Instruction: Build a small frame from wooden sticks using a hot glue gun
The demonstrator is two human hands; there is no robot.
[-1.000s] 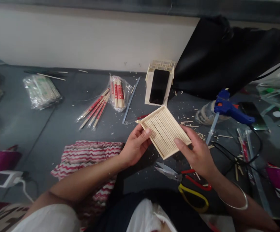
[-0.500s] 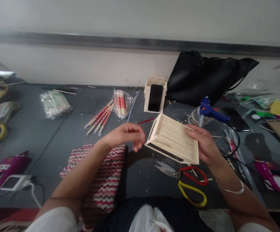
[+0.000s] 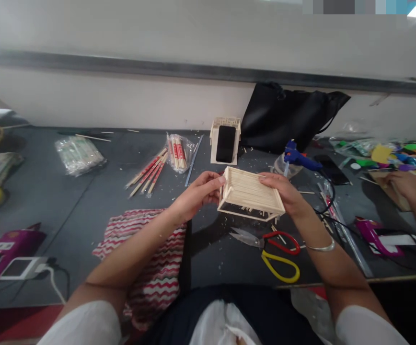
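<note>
Between my hands, above the table, is a small box-shaped frame of pale wooden sticks [image 3: 250,188], tilted, with a slatted upper face and an open side toward me. My left hand [image 3: 203,192] grips its left end, thumb on the corner. My right hand [image 3: 284,190] is closed on the far right corner. Scissors [image 3: 261,243] with one red and one yellow handle lie open below the frame. Beyond it a dark phone [image 3: 225,144] leans on a stick-built stand [image 3: 213,154]. A blue glue gun [image 3: 297,157] stands to the right of the frame.
Paper-wrapped chopsticks [image 3: 146,172], a bagged bundle [image 3: 177,152] and another clear packet [image 3: 79,154] lie to the left. A zigzag-patterned cloth [image 3: 157,258] is under my left forearm. A black bag [image 3: 290,117] rests against the wall. At far right, another person's hand [image 3: 404,184] touches brown board.
My left hand has moved up and taken hold of the stick frame's left end. The frame has tipped, showing more of its open side. Another person's hand has come into view at right.
</note>
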